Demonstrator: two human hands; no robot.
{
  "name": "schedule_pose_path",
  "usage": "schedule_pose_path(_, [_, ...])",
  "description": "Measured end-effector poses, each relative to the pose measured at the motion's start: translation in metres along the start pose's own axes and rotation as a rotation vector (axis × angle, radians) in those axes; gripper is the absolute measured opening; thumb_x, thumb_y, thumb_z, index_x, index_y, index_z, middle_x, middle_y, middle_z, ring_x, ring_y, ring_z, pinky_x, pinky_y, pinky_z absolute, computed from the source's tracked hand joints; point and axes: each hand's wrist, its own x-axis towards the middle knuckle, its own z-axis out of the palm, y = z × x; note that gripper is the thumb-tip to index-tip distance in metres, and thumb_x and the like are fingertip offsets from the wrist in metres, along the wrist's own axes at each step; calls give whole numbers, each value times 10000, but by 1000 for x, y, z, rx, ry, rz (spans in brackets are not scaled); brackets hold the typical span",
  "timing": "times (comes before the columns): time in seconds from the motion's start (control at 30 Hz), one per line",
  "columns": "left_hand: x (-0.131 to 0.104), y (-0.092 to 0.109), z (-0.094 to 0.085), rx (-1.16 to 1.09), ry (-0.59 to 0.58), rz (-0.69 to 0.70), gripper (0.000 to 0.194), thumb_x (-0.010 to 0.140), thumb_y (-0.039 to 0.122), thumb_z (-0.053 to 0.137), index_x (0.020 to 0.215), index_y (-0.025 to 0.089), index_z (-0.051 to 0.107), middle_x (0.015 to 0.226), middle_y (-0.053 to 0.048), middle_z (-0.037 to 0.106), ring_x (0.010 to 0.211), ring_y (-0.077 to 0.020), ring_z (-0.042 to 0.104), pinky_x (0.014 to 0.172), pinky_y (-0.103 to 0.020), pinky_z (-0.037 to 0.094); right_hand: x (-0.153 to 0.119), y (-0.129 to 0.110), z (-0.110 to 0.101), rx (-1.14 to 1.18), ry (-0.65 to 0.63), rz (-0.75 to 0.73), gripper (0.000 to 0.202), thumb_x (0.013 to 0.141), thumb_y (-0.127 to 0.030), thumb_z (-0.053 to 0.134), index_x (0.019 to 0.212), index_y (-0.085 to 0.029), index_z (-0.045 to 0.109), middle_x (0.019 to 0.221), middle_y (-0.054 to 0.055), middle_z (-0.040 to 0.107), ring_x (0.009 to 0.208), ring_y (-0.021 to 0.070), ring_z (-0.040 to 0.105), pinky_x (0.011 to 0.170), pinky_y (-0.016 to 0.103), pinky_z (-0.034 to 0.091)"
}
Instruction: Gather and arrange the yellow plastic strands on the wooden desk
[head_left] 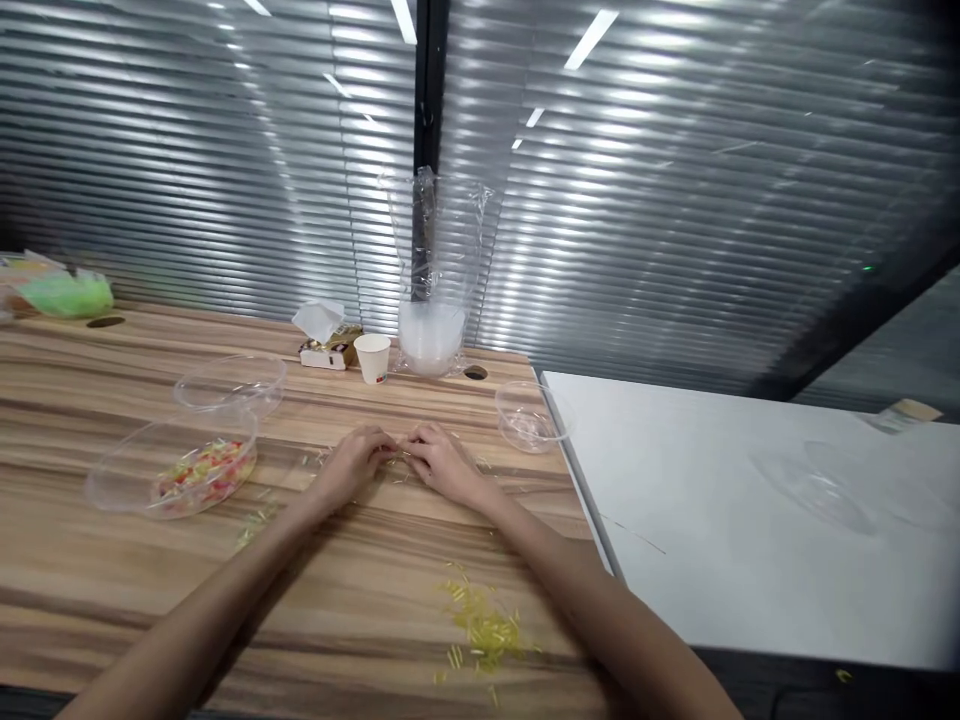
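Observation:
Both my hands meet near the middle of the wooden table, low over its surface. My left hand (352, 466) has its fingers bent and pinched together. Fingertip to fingertip with it is my right hand (444, 464), also closed in a pinch. Whatever they grip is too small to make out. Small thin pale pieces (399, 474) are scattered on the wood under and around the fingers. A loose heap of short yellow pieces (491, 632) lies nearer to me, by my right forearm. More pale-yellow pieces (255, 525) are spread beside my left forearm.
To the left, a clear plastic bowl (124, 480) holds red, yellow and green bits, with another clear bowl (229, 385) behind. A third clear bowl (529, 418) stands right. At the back are a tissue box (330, 352), paper cup (373, 358) and bagged bowls (431, 338). A white table (720, 480) adjoins.

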Motion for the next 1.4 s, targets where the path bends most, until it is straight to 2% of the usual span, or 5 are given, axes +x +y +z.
schedule_pose_path(0.4, [-1, -1, 1, 31, -58, 53, 221, 888, 148, 491, 839, 160, 706, 797, -66, 646, 783, -186, 579, 736, -287, 421, -6, -5, 7, -93, 43, -43, 151, 932, -146, 518, 994, -150, 655, 999, 95, 619, 990, 216, 505, 872, 353, 459])
schedule_pose_path(0.73, [0, -5, 0, 32, -33, -28, 182, 843, 137, 510, 774, 166, 676, 780, -58, 641, 770, -186, 577, 714, -282, 425, -6, 1, 11, -8, 64, -88, 174, 930, -130, 517, 1020, -171, 659, 1046, 82, 660, 1006, 214, 530, 888, 360, 462])
schedule_pose_path(0.97, [1, -3, -9, 12, 7, -67, 196, 834, 126, 481, 749, 158, 655, 753, -61, 635, 747, -198, 582, 687, -286, 426, -7, 3, 9, -9, 47, -175, 145, 907, -101, 549, 934, -158, 680, 985, 70, 695, 975, 188, 588, 908, 327, 454])
schedule_pose_path(1.23, [-2, 10, -14, -51, -124, -73, 102, 807, 209, 599, 832, 174, 692, 809, -54, 654, 800, -209, 607, 725, -292, 439, -8, 5, 4, 141, 69, -60, 120, 908, -163, 567, 982, -161, 662, 913, 70, 688, 917, 186, 584, 819, 301, 487])
schedule_pose_path(1.4, [-3, 11, -16, -65, -159, -80, 97, 791, 172, 586, 815, 184, 680, 830, -48, 654, 823, -204, 609, 763, -292, 451, -8, 8, 4, 182, 61, 16, 138, 867, -139, 617, 991, -174, 665, 925, 63, 689, 934, 185, 579, 833, 308, 482])
